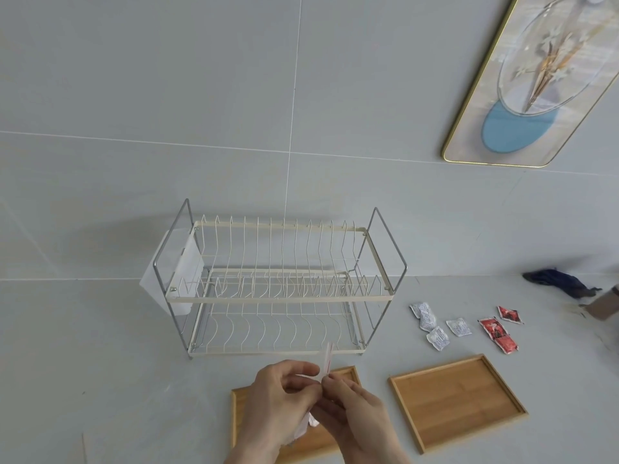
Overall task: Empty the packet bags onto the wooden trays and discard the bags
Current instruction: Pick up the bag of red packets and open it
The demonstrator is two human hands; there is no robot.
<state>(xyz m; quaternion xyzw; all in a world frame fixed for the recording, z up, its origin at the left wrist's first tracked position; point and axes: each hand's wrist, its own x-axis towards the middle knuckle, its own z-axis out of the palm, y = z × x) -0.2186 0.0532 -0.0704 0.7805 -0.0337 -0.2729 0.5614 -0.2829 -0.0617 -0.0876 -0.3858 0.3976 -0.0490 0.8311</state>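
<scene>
Both hands meet over the left wooden tray (238,410). My left hand (278,396) and my right hand (355,413) pinch a small white packet bag (326,358) with a red stripe between their fingertips; its top sticks up above the fingers and a crumpled part hangs below. The right wooden tray (455,400) lies bare beside it. Beyond that tray, three white packets (425,316) and three red packets (495,331) lie loose on the grey counter.
A two-tier white wire dish rack (278,289) stands behind the hands, a white bag hung on its left end. A dark blue cloth (559,283) lies at the far right by the wall. A gold-framed picture (536,82) hangs above.
</scene>
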